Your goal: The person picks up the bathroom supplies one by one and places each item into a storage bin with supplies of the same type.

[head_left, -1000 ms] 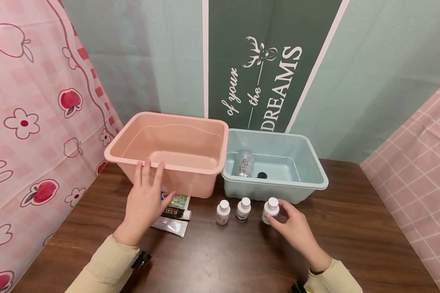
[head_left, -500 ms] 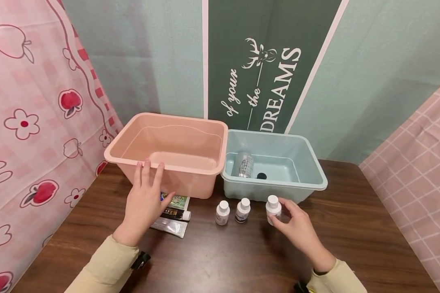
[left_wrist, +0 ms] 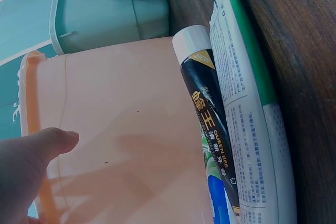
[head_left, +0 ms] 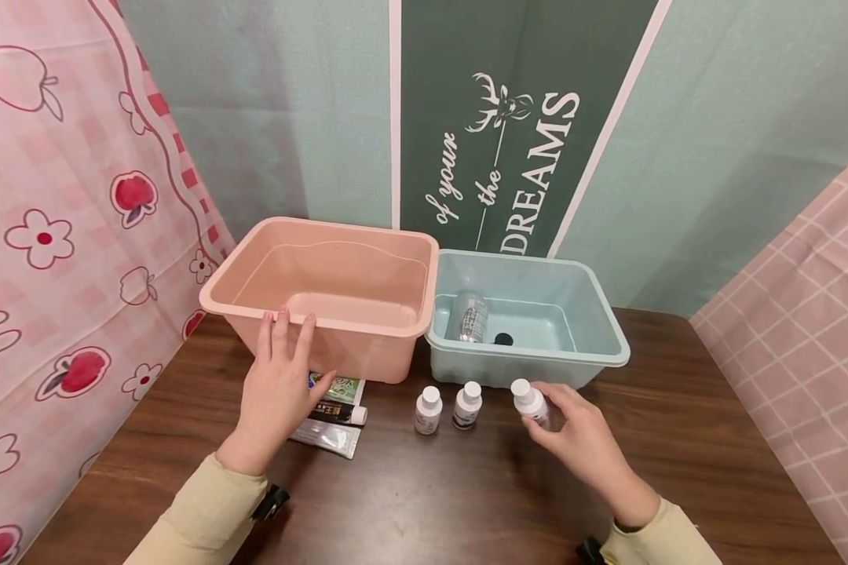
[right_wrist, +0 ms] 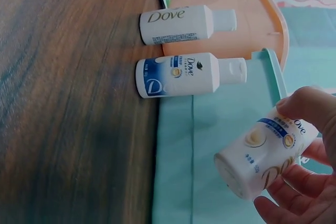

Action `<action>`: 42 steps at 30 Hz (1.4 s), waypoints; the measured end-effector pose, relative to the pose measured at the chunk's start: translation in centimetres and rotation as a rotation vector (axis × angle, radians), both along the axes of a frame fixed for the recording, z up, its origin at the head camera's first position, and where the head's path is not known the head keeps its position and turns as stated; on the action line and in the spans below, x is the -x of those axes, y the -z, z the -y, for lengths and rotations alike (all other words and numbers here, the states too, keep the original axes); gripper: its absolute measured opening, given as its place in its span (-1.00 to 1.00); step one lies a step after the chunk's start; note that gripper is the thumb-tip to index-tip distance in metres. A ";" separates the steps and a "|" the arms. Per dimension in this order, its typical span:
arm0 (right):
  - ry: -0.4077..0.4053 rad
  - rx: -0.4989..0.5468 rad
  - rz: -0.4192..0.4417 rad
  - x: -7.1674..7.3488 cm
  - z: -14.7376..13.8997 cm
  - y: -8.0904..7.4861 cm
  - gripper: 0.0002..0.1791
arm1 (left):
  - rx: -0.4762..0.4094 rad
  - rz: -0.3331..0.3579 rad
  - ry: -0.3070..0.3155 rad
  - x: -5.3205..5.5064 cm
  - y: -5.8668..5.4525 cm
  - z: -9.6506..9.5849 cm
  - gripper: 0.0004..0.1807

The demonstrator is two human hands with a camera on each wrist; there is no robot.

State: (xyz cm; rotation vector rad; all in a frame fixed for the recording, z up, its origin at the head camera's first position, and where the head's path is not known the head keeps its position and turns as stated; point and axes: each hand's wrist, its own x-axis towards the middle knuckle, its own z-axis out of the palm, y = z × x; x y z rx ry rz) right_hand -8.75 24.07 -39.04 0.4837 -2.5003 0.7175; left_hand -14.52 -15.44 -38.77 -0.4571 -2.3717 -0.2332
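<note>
My right hand [head_left: 586,435] grips a small white Dove bottle [head_left: 532,404] between thumb and fingers. The bottle is lifted off the table and tilted; its underside shows in the right wrist view. Two similar bottles stand upright to its left: one with a blue-patterned label [right_wrist: 176,74], the other a plain white Dove bottle [right_wrist: 176,24]. My left hand [head_left: 277,392] rests with extended fingers on the front rim of the pink bin [head_left: 367,357]. Below this hand lie a black toothpaste tube [left_wrist: 207,114], a white-and-green tube [left_wrist: 244,108] and a green packet [head_left: 345,388], partly covered.
A light blue bin [head_left: 523,367] stands against the pink one on the right. Inside it lie a clear bottle [head_left: 469,318] and a small black round thing [head_left: 503,339]. The dark wooden table [head_left: 424,510] extends in front; patterned cloths hang behind and at both sides.
My right hand has raised the bottle from the row and tilted it, shifting slightly right. The left hand and both bins stay in place.
</note>
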 end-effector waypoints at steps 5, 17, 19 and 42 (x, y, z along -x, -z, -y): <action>-0.009 -0.066 -0.050 0.0 -0.2 -0.6 -0.51 | -0.001 0.002 0.002 0.0 -0.1 0.0 -0.04; -0.017 -0.203 -0.138 -0.2 -0.3 -1.8 -0.52 | 0.008 0.007 -0.001 0.1 0.0 0.2 -0.03; -0.016 -0.217 -0.139 -0.3 -0.4 -2.0 -0.52 | 0.008 0.006 -0.001 0.0 0.1 0.2 -0.03; 0.003 -0.333 -0.184 -0.3 -1.1 -4.0 -0.55 | -0.002 0.005 -0.002 -0.1 0.0 0.0 -0.04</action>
